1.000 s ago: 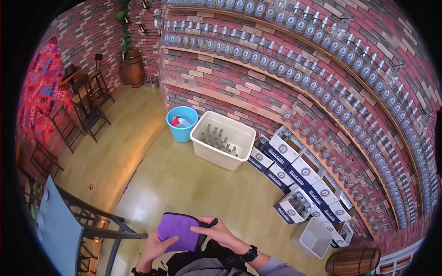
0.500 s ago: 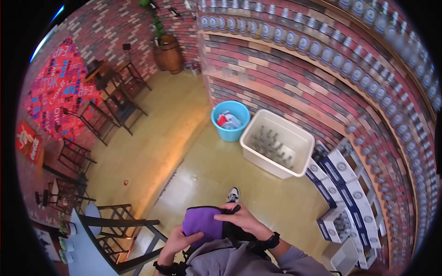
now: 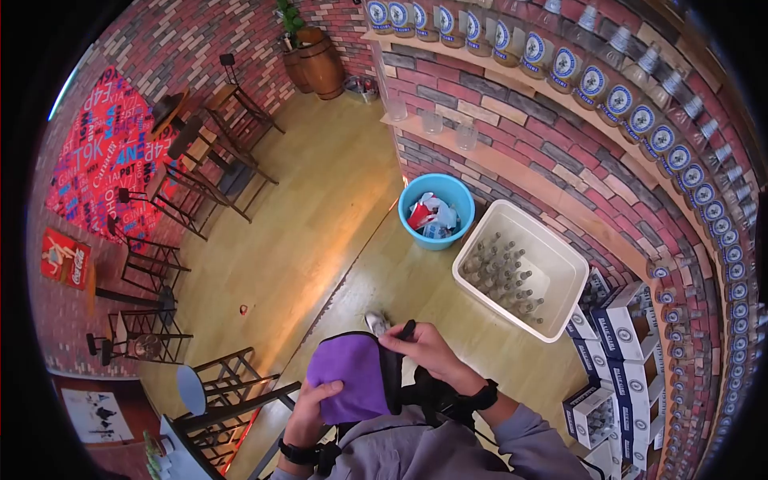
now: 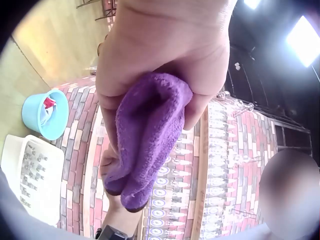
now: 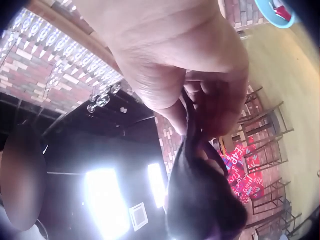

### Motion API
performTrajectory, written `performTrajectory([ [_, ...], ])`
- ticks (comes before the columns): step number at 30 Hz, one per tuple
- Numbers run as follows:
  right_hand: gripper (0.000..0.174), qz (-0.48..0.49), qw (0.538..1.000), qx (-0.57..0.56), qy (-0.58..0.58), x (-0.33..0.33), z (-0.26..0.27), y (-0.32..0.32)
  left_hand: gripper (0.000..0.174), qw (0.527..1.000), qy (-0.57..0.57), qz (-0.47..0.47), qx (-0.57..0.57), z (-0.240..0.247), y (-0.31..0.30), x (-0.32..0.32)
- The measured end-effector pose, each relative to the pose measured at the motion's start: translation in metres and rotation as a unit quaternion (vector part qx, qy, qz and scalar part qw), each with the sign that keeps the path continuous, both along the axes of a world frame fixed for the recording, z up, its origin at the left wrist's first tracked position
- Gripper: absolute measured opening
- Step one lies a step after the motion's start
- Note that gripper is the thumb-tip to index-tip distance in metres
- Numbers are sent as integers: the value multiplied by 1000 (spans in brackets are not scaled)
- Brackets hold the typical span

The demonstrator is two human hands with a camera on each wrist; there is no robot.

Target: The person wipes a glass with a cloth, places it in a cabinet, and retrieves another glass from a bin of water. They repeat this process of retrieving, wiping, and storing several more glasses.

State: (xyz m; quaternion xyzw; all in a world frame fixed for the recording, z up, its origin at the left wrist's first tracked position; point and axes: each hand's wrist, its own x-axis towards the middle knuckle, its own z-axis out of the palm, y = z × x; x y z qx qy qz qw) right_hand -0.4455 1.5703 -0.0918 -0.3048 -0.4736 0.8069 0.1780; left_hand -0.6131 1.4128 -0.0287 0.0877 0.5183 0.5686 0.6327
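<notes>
A folded purple cloth point(image 3: 350, 376) with a black edge is held in front of my chest. My left hand point(image 3: 312, 406) grips its lower left part, thumb on top; the left wrist view shows the cloth point(image 4: 145, 135) bunched in that hand point(image 4: 165, 60). My right hand point(image 3: 424, 352) pinches the black edge at the cloth's upper right. Seen from the right wrist, dark fabric point(image 5: 200, 195) is squeezed between those fingers point(image 5: 220, 105).
A blue bucket point(image 3: 437, 211) with rubbish and a white tub point(image 3: 520, 269) of bottles stand by the brick wall. Open cartons point(image 3: 612, 352) line the wall to the right. Shelves of bottles point(image 3: 608, 88) run above. Dark chairs point(image 3: 192, 176) stand at left on the wooden floor.
The view has swung left and closer to the bucket and tub as I walk. Both hands keep hold of the purple cloth, which now sits a little more upright.
</notes>
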Motion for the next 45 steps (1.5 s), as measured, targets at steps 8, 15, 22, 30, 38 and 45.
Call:
performTrajectory([
  [8,15,-192,974,-63,-103,-19,-86,117,57,1000,6,0,13,-25,90,-82],
  [15,22,-354,907,55,-222,-56,-160,238,46,999,37,5,9,-12,173,-167],
  [22,62,-455,806,127,-358,-53,-228,337,49,990,73,109,-57,-18,180,-226],
  [30,73,-563,727,268,-289,-74,-230,439,58,982,57,167,-64,-13,188,-213],
  [38,78,-625,638,267,-363,-88,-259,536,55,966,56,238,-79,13,234,-175],
  [45,66,-631,637,301,-325,-78,-279,566,57,964,59,247,-84,4,270,-141],
])
